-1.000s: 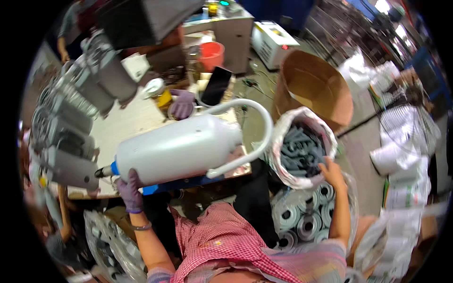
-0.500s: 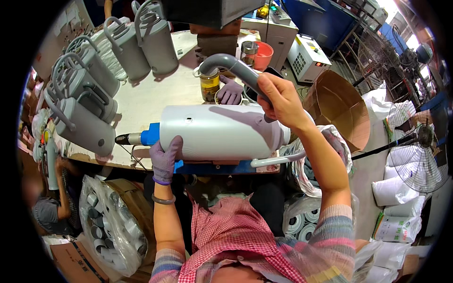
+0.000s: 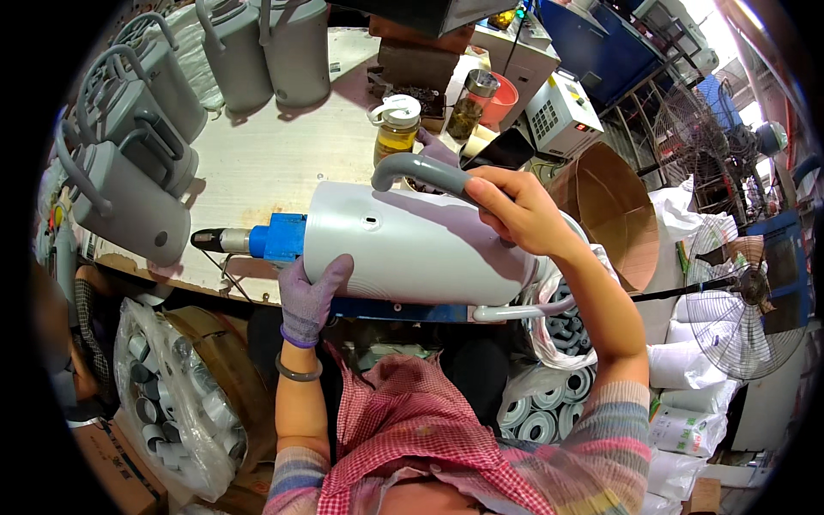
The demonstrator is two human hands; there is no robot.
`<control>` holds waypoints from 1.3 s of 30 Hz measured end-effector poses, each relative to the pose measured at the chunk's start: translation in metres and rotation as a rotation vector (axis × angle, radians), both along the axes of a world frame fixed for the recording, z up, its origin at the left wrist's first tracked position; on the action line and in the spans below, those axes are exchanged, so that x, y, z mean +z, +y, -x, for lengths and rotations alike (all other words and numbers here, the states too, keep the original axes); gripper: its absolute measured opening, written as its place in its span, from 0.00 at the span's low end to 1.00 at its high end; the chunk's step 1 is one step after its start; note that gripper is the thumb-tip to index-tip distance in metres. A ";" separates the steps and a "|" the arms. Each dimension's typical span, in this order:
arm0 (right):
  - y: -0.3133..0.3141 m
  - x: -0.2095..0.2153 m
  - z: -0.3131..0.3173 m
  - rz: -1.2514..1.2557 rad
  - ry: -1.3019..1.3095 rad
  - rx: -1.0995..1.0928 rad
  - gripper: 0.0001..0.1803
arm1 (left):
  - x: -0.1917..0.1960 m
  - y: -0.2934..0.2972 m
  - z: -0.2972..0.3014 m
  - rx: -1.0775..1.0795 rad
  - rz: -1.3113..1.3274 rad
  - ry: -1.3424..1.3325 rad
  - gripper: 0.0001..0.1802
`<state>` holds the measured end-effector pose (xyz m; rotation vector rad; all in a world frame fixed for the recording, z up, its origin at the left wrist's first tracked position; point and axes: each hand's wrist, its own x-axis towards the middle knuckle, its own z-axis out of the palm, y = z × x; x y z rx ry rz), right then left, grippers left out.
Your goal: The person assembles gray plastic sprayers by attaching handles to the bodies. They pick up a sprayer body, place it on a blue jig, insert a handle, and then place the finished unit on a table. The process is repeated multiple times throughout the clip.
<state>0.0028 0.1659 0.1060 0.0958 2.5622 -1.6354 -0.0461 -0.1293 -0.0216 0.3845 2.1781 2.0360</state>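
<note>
- Here, right hand (image 3: 515,210) bare, fingers curled and pressed together around a grey curved handle piece (image 3: 421,172), pinching it against the top of the pale grey jug body (image 3: 421,249).
- Left hand (image 3: 311,292) in a purple glove, spread flat under the near end of that body, thumb up along its side, cupping and not clamping.
- Jug body lying on its side above the front edge of the workbench (image 3: 275,154), long axis running left to right; narrow end toward a blue fixture (image 3: 279,238) with a dark nozzle (image 3: 210,239) at the left, wider end toward the right forearm.
- Handle piece directly above the body, its bent end pointing left and down toward a small hole in the upper wall; right hand clearly the nearer one to it, left hand well below and to the left.
- A white hoop-shaped part (image 3: 524,309) showing under the right end of the body, just beside the forearm.
- Farther back on the bench: a jar of yellow liquid (image 3: 396,129) with a white lid, a second jar and an orange cup (image 3: 505,99) near it.
- Along the left rim and back: a row of finished grey jugs (image 3: 129,206), handles fitted.
- Below the bench at right, a sack of grey handle parts (image 3: 566,318); at left, a clear bag of ring-shaped parts (image 3: 167,403).
</note>
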 end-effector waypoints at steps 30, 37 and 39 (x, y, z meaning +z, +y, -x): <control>-0.023 0.027 0.013 -0.299 0.157 0.267 0.36 | -0.002 0.001 -0.014 0.037 -0.013 0.147 0.19; 0.007 0.054 -0.009 -0.669 0.269 0.136 0.24 | -0.012 -0.024 -0.021 0.036 0.224 0.335 0.19; 0.034 0.048 -0.031 -0.608 0.261 0.134 0.22 | -0.028 -0.013 -0.011 -0.248 0.536 0.478 0.21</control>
